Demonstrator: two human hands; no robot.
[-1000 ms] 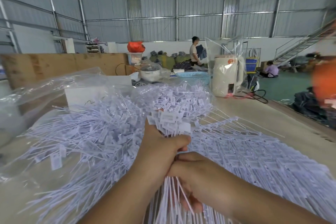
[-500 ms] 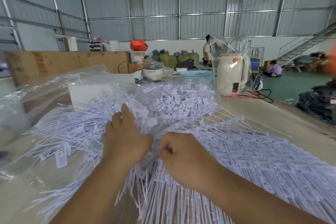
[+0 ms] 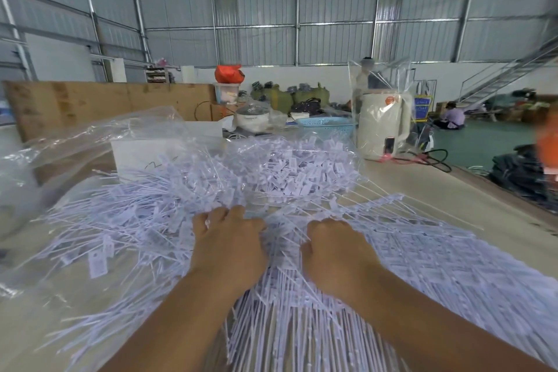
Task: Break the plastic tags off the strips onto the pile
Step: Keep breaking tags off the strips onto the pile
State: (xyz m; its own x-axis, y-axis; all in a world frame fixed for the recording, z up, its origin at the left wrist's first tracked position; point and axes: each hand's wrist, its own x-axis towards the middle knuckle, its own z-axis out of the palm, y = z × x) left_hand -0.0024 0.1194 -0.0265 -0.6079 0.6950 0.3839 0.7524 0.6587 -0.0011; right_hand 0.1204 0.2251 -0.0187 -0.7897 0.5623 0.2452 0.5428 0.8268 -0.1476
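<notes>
corrugated metal walls close a big shed behind a pale counter [image 3: 453, 199] heaped with white plastic. near the middle, the left hand [image 3: 226, 246] lies knuckles up on the strips [image 3: 302, 305], its fingers curled down into the white stems at the near edge of the pile [image 3: 290, 169]; what exactly it grips is hidden under the fingers. just beside it, the right hand [image 3: 335, 251] is bent the same way, fingers tucked under into the same bundle of strips, thumb side toward the left hand, the two a little apart. the strips fan out from under both wrists toward the viewer and spread to the right as flat, overlapping rows. beyond the fingertips the pile of loose tags rises in a mound, with more tags and thin stems scattered to the left over a clear plastic sheet [image 3: 75, 145]. behind the mound sit a white box [image 3: 169, 142], a pale blue basket [image 3: 326, 125] and a cream kettle [image 3: 383, 127] wrapped in a clear bag, a black cord near its base. far off, an orange bag [image 3: 228, 74] tops a tub, and a person [image 3: 453, 118] sits on the green floor.
</notes>
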